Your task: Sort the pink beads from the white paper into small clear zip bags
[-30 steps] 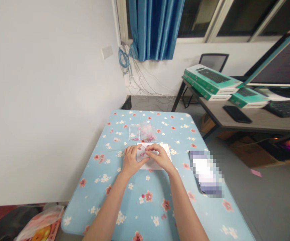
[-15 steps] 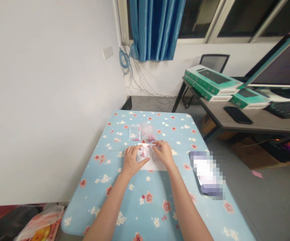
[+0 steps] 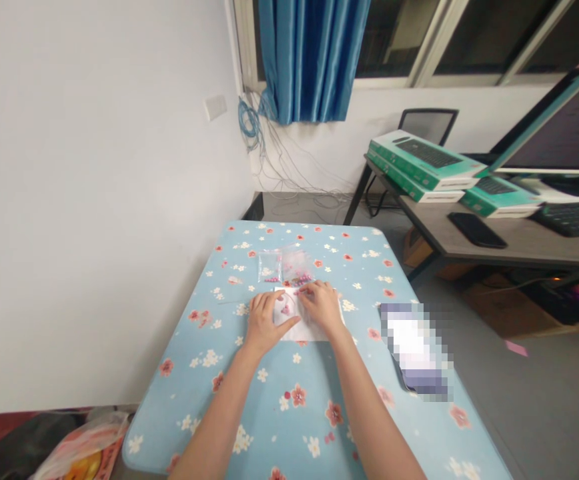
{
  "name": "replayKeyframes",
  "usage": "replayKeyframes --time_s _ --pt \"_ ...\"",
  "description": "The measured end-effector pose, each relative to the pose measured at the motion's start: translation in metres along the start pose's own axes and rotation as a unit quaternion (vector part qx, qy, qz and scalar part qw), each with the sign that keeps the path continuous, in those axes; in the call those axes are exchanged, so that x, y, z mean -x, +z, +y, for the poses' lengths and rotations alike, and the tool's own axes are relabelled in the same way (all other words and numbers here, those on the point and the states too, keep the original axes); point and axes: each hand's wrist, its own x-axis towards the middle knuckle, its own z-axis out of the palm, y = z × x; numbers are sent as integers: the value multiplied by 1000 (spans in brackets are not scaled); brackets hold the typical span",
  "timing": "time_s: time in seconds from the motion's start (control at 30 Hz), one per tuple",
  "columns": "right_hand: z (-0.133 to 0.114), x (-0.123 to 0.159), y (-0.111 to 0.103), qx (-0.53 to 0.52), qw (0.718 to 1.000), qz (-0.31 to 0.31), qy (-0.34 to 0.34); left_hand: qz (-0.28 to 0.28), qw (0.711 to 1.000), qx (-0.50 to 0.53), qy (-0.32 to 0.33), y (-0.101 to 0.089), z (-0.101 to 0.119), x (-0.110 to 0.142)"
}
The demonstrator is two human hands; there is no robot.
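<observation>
blue curtain [image 3: 309,60] | dark window [image 3: 389,40] | pale wall [image 3: 94,200] | grey floor [image 3: 544,393]

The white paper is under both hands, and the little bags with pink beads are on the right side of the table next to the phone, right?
Not quite: the bags lie just beyond the paper, away from the phone, as the head view shows.
</observation>
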Motion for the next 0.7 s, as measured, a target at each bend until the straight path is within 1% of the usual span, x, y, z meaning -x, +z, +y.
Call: replayKeyframes --time_s 0.07,0.13,0.27,0.33,0.43,0.53,0.7 --pt "2 1 -2 -32 999 19 0 2 1000 -1 -1 0 0 0" --pt "3 1 -6 -85 996 29 0 1 1000 0 -3 -1 1 0" --pt "0 4 -20 -220 975 13 -9 -1 1000 1 -3 -1 2 0" --pt "-3 8 -25 -260 966 -1 -17 1 1000 1 -2 -1 2 0" --pt "-10 14 -29 -275 961 -13 -38 2 1000 1 -4 -1 1 0" --pt "-15 19 -29 -278 959 -28 -57 2 1000 0 -4 0 0 1" --pt "-21 24 -28 -284 956 -48 -64 6 1000 2 -2 1 0 1"
